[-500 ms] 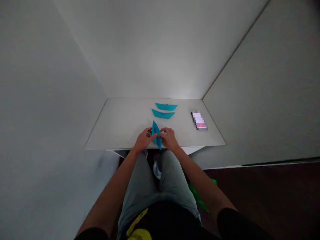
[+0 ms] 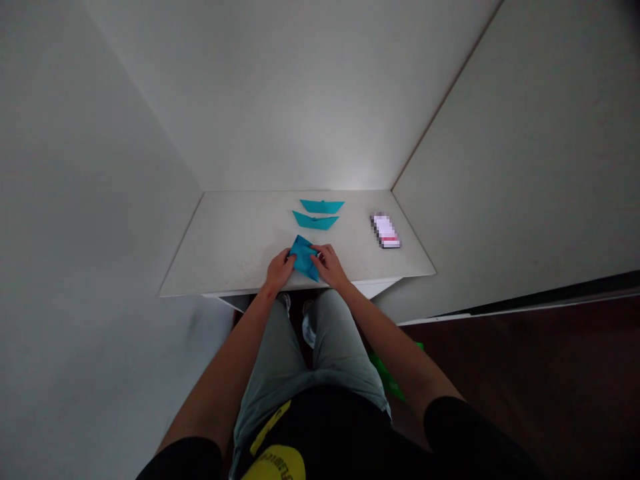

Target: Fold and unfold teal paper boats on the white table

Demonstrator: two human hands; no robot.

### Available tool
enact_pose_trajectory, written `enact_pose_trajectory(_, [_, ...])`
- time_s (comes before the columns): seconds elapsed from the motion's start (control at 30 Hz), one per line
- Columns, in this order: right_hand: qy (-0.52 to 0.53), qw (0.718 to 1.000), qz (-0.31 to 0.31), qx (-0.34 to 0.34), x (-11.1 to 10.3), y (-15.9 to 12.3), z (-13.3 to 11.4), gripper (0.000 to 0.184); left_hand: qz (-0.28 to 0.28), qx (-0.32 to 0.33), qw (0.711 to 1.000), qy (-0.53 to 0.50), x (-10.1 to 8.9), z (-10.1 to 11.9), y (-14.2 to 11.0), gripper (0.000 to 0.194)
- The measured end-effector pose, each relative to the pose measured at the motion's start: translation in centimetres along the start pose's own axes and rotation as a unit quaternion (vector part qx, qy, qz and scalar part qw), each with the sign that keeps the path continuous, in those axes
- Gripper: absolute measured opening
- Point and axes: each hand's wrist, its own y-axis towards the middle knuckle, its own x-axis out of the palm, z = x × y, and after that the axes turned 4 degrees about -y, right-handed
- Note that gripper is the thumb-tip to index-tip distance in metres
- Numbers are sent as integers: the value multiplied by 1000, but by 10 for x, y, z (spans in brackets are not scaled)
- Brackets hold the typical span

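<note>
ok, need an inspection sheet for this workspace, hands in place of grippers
Surface: white tabletop, pale walls on three sides
Job's things: folded blue paper in both hands; far paper boat and near paper boat beyond it
Clutter: phone on the right, screen pixelated
Hands: left hand and right hand grip opposite sides of the paper
Cables: nothing seen
Surroundings: dark floor; green item on it, partly hidden

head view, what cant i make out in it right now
- Phone screen: head view, hidden by coarse pixel blocks.
- Side edges of the held blue paper: head view, partly behind the fingers of the left hand and right hand.
- Green item: head view, partly behind the right arm.
</note>
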Motion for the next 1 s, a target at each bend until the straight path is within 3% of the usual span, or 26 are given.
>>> enact_pose_trajectory(0.1, [-55,997,22,51,5,9,1,29,45,27,999,-15,1,0,-1,35])
enact_pose_trajectory(0.23, [-51,992,-19,113,10,22,-3,40,39,60,995,-70,-3,1,-2,36])
enact_pose_trajectory(0.37, [8,995,-43,94,11,26,-12,20,27,66,991,-109,-10,1,-2,36])
enact_pose_trajectory(0.5, [70,994,-49,70,7,23,-18,24,35,43,992,-117,-12,1,-2,35])
enact_pose_trajectory(0.6, [32,994,-75,70,3,23,-19,22,10,51,988,-147,-11,2,-2,44])
enact_pose_trajectory(0.7, [-12,993,-67,93,3,23,-20,14,-23,58,985,-160,-10,1,-3,53])
enact_pose_trajectory(0.87, [-75,986,-70,132,10,24,-27,15,-41,48,988,-143,-11,-6,-6,66])
enact_pose_trajectory(1.0, [-124,981,-102,110,12,26,-36,12,-50,39,988,-141,-11,-13,-8,75])
